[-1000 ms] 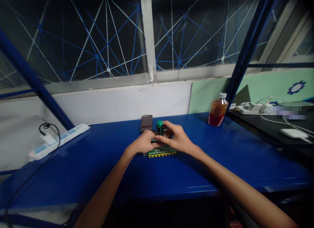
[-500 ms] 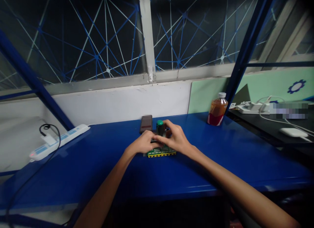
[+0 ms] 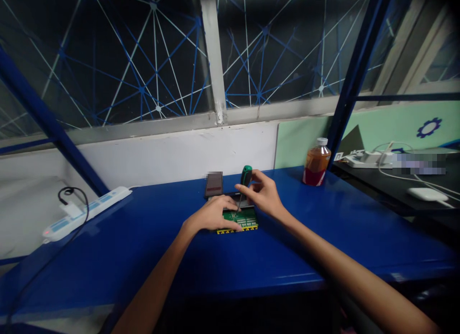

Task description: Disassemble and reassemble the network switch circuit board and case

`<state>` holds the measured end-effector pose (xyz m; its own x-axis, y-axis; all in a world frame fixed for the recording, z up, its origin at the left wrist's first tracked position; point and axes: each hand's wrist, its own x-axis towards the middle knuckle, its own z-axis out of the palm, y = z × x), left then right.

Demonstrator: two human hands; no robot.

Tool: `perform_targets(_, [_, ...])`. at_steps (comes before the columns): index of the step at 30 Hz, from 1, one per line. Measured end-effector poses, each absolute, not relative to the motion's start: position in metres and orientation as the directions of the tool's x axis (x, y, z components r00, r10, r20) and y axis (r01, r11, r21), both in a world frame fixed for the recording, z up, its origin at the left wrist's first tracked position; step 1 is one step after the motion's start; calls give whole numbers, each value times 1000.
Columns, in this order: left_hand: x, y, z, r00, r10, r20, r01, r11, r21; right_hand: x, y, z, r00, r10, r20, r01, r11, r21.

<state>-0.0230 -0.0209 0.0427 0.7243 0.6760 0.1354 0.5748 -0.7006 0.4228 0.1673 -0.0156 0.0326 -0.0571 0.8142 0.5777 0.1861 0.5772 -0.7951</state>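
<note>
My right hand [image 3: 264, 192] grips a screwdriver [image 3: 246, 175] with a green and black handle, held tilted, its thin shaft pointing down to the circuit board. The green circuit board [image 3: 247, 218] lies on the blue table, with rows of white parts and a yellow strip along its front edge. My left hand [image 3: 215, 213] rests over the board's left part, thumb and fingers stretched out and apart, covering that side. Whether the screwdriver's tip touches a screw is too small to tell. A dark part [image 3: 247, 203] sits along the board's back, partly behind my right hand.
A phone [image 3: 214, 184] lies just behind the board on the blue table [image 3: 151, 247]. At the back right stands a drink bottle [image 3: 316, 164]. A power strip [image 3: 89, 213] with a black cable is at the left. Chargers and white cables lie on a black table [image 3: 388, 190] at the right.
The screwdriver has gone from upright to tilted, its handle moving right and up with my right hand. My hands have moved apart, and more of the board shows between them.
</note>
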Motion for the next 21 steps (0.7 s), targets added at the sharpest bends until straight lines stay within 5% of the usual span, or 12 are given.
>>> perform_targets(7, [-18,-26,35,716,689,111,664,-722,195,183,-4,37,68,807,587,213,563,-799])
perform_targets(21, [-7,-31,24,699,681,221,671,-730,127,193,-4,42,38,792,610,339,564,-753])
